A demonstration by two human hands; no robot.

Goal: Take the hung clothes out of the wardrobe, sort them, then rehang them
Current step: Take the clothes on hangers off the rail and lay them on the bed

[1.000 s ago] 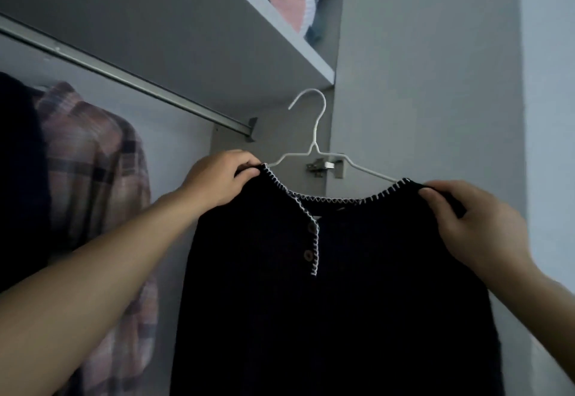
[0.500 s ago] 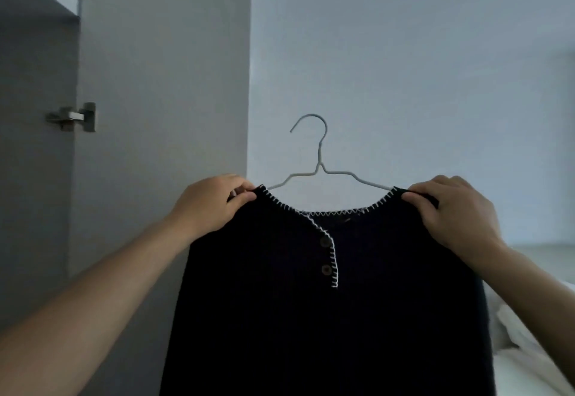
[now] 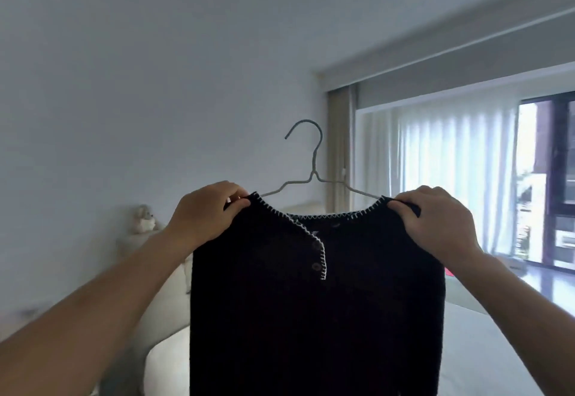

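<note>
A black knit cardigan with white stitched trim and small buttons hangs on a thin white wire hanger. I hold it up in front of me at chest height. My left hand pinches the left shoulder of the cardigan. My right hand grips the right shoulder. The hanger's hook points up and is free of any rail. The wardrobe is out of view.
A white bed lies below and behind the cardigan, with pillows and a soft toy at its left end against the plain wall. At the right, sheer curtains cover a large window.
I have turned right, away from the wardrobe, carrying the cardigan on its hanger. The rail, shelf and plaid shirt have left the view; the bed and window have come in.
</note>
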